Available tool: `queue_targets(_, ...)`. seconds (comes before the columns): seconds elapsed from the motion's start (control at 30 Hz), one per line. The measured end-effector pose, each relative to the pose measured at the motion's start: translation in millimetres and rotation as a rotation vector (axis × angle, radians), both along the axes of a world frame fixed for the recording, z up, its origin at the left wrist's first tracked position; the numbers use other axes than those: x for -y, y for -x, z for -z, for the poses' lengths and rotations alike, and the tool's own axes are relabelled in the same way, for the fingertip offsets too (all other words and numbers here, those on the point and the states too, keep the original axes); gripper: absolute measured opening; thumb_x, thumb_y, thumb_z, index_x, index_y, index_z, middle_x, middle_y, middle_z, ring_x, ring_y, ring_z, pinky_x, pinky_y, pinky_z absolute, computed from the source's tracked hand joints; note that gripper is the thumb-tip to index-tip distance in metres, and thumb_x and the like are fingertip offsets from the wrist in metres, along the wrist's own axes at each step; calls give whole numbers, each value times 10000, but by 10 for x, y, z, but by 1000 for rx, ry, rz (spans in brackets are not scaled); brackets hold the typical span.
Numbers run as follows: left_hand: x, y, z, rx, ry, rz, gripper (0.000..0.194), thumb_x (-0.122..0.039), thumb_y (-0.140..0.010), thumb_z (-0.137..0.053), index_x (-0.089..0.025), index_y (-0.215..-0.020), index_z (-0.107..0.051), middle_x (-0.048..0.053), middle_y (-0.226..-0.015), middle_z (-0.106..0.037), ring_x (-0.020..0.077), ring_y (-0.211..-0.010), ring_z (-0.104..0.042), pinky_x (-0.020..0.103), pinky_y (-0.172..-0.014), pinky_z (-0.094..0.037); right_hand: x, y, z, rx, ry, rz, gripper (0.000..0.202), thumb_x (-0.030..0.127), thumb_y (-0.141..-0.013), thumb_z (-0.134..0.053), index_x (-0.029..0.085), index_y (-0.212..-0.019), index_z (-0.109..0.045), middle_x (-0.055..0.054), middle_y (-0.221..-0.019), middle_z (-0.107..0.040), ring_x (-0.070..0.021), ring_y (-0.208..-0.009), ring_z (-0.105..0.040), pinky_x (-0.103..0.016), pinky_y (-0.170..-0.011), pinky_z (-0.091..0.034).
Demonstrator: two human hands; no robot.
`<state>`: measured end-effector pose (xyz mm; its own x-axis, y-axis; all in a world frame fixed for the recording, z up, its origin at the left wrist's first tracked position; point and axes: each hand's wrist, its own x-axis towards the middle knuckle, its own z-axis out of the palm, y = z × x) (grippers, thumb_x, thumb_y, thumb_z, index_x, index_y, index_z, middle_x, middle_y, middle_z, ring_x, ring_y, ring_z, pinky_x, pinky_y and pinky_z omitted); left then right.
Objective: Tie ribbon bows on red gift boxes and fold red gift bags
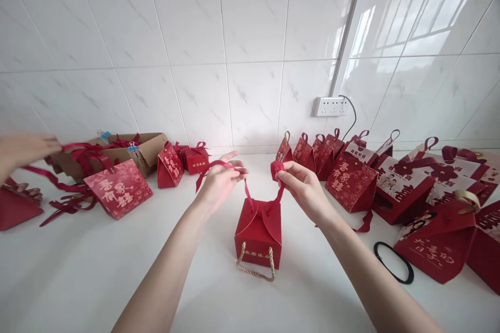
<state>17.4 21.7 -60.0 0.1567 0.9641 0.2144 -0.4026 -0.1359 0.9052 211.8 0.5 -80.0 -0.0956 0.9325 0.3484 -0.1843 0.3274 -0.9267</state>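
Observation:
A small red gift box with a twisted gold cord handle stands on the white table in front of me. Red ribbon comes up in two strands from the folded flaps on its top. Up and to the left of the box, my left hand pinches one strand, whose loose end trails over the fingers. The other strand is bunched in a small loop between the thumb and fingers of my right hand, above the box's right side. Both hands are off the box itself.
Several red and white gift boxes line the right side, near a black ring. At left are a cardboard box of ribbons, a red triangular box and another person's blurred hand. A power strip hangs on the tiled wall.

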Motion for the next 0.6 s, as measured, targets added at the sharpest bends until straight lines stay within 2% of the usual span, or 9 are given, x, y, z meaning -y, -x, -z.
queue_targets(0.1,-37,-68,-230,-308,-108,151,166,-134,-800,-558,-125,-952,-624,44,-814,-609,147,-783,-614,297,-759,-501,-72,88,-202,82,-59,0,219,388,-773,-657,182,-745,-588,47,-628,-481,-87,-580,-397,-238,-571,-329)
queue_targets(0.17,-65,-100,-327,-428,-212,194,166,-217,-847,-547,-137,-975,-616,37,-788,-605,144,-746,-604,284,-692,-492,-118,132,-332,112,-110,-5,203,370,-780,-647,181,-732,-589,49,-618,-492,-85,-567,-404,-237,-567,-337)
queue_targets(0.23,-85,-120,-368,-487,-307,151,172,-287,-861,-548,-155,-954,-607,15,-729,-596,124,-650,-578,250,-581,-449,-140,165,-441,132,-165,-45,172,340,-796,-630,183,-734,-594,44,-616,-530,-90,-578,-451,-242,-607,-379)
queue_targets(0.3,-82,-125,-378,-559,-368,53,191,-339,-863,-549,-158,-829,-601,-6,-643,-581,96,-541,-515,231,-512,-387,-135,187,-522,174,-209,-94,144,313,-818,-609,186,-751,-598,38,-605,-567,-103,-605,-509,-259,-679,-419)
queue_targets(0.4,-25,-106,-399,-645,-423,-69,314,-387,-880,-521,-160,-666,-556,-16,-571,-572,76,-491,-457,225,-513,-356,-103,188,-594,248,-260,-105,136,304,-828,-603,184,-766,-600,16,-651,-615,-126,-679,-569,-279,-745,-439)
queue_targets(0.47,39,-91,-433,-614,-424,-98,320,-398,-883,-520,-167,-662,-548,-22,-570,-574,76,-501,-483,216,-523,-363,-85,163,-617,272,-278,-62,161,326,-823,-614,179,-757,-603,2,-710,-624,-126,-693,-567,-264,-706,-438)
queue_targets(0.6,153,-109,-493,-516,-370,-63,300,-429,-869,-547,-175,-709,-541,-40,-557,-579,72,-447,-525,214,-536,-408,-68,72,-636,247,-292,-45,184,366,-814,-632,187,-772,-622,7,-722,-603,-107,-637,-519,-235,-604,-414)
